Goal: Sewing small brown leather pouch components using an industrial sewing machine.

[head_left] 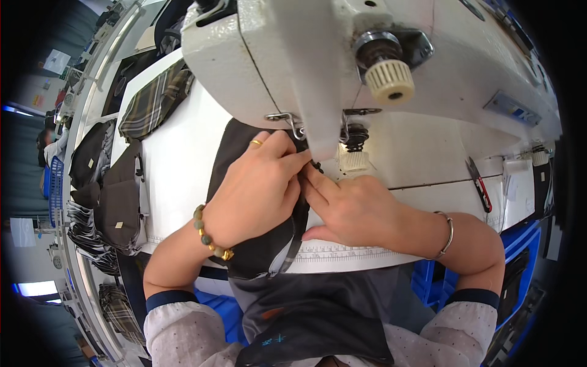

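Aligning the dark fabric piece (260, 244) at the stitching point looked like the step in hand, judging by both hands crowding the sewing machine (244, 79) head. Left to right: a stack of dark pieces (119, 202) sat at far left, well apart from the work. Fabric piece came next, on the worktop (183, 147), running from its near edge to under the machine head. Left hand (260, 174) lay over it, fingers bent and bunched at its right edge; couldn't tell if they pinched cloth or only pressed. Right hand (361, 205) came in from the right, index and middle fingers forward to that edge, thumb spread away, no closed grip. Next move probably called for keeping edges matched and feeding evenly, fingertips clear of the needle; needle itself was hidden.

Look of the piece, left to right: near-black, matte, plain; left side curved, mostly flat; middle covered by the left hand; pale grey strip showing at the near right end.
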Demonstrator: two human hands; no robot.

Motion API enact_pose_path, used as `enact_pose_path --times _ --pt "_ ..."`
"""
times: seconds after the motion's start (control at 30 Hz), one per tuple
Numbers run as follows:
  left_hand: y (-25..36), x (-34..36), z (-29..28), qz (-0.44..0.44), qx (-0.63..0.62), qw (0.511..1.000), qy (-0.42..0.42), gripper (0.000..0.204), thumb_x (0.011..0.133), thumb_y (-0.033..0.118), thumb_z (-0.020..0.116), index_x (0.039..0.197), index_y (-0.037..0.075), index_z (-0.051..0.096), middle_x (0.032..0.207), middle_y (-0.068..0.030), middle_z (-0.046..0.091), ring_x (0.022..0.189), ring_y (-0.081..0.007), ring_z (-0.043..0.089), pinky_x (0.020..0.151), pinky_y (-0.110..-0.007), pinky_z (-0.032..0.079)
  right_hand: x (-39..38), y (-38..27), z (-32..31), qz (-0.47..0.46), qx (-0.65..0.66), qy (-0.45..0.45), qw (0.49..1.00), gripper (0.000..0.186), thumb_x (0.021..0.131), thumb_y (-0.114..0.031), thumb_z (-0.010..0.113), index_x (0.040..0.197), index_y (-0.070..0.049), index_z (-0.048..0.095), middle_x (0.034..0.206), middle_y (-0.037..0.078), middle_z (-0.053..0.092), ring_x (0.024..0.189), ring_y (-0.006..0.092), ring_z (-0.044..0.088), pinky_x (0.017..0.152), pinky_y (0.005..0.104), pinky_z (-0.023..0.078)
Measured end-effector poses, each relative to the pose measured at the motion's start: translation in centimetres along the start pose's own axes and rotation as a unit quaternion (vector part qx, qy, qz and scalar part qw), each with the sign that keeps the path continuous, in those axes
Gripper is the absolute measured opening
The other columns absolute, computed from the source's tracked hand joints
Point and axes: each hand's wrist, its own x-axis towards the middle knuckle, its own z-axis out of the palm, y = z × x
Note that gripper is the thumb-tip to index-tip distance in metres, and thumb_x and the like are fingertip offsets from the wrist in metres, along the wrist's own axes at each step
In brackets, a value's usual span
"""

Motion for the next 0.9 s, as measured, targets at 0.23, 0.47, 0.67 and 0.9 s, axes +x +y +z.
enact_pose_path --times 0.23,0.47,0.67,0.9 --pt "2.1 -2.6 -2.8 -0.004 0.182 0.981 -0.073 0.047 0.076 0.01 0.067 0.122 0.004 0.068 0.096 -0.0082 0.061 0.085 -0.025 0.062 0.067 -0.036 0.051 -0.4 -0.3 -0.4 -0.045 -0.025 0.008 0.999 0.07 0.082 -0.05 0.072 0.12 0.008 0.064 0.121 0.027 0.065 0.056 0.0193 0.063 0.048 0.0304 0.051" --pt "2.3 -3.4 -2.5 0.032 0.092 0.983 -0.158 0.057 0.079 0.012 0.067 0.134 0.0 0.059 0.082 -0.0083 0.068 0.068 -0.0277 0.067 0.058 -0.039 0.052 -0.3 -0.8 1.1 -0.122 -0.158 0.118 0.973 0.026 0.079 -0.015 0.064 0.096 0.003 0.071 0.096 0.028 0.073 0.052 0.0134 0.057 0.044 0.0251 0.044" --pt "2.1 -2.6 -2.5 0.032 0.033 0.982 -0.182 0.06 0.08 0.013 0.066 0.136 -0.004 0.055 0.08 -0.0108 0.068 0.067 -0.0318 0.066 0.058 -0.041 0.051 -0.5 -2.0 0.8 -0.129 -0.191 0.139 0.963 0.024 0.074 -0.015 0.064 0.086 0.005 0.072 0.088 0.028 0.073 0.05 0.0129 0.056 0.042 0.0235 0.04" --pt "2.0 -2.4 -1.7 0.032 0.009 0.979 -0.199 0.059 0.08 0.013 0.064 0.135 -0.006 0.056 0.08 -0.0113 0.069 0.067 -0.0323 0.066 0.056 -0.042 0.05 -1.2 -2.9 0.4 -0.119 -0.195 0.119 0.966 0.03 0.068 -0.016 0.061 0.088 0.003 0.073 0.094 0.024 0.074 0.05 0.0093 0.051 0.044 0.0221 0.035"
